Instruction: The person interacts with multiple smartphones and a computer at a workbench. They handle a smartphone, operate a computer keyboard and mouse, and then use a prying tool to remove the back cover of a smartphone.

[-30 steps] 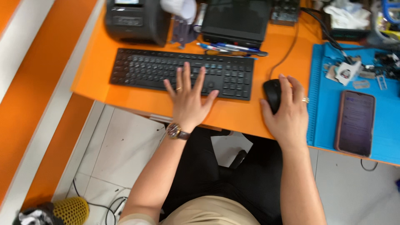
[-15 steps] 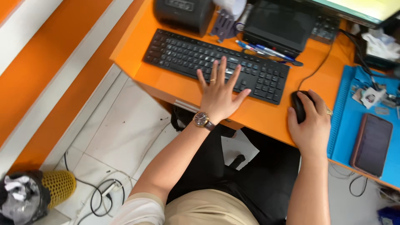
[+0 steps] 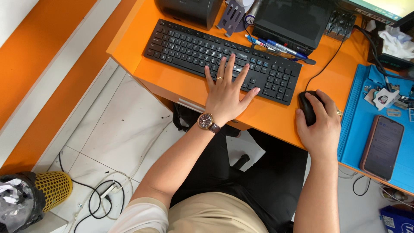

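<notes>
Nearest, at lower centre: two bare forearms rising from the lap, a wristwatch [image 3: 205,121] on the left. Left hand [image 3: 226,92] flat, palm down, fingers spread, no grip on anything, tips resting on the black keyboard [image 3: 185,47] lying aslant across the orange counter [image 3: 172,80]. Right hand [image 3: 321,125] at centre right, cupped, grip closed over the black mouse [image 3: 307,107]. Just right of it, a blue mat [image 3: 358,116] bearing a phone [image 3: 383,146]. Farther, at upper centre: pens [image 3: 276,46] before a dark box.
</notes>
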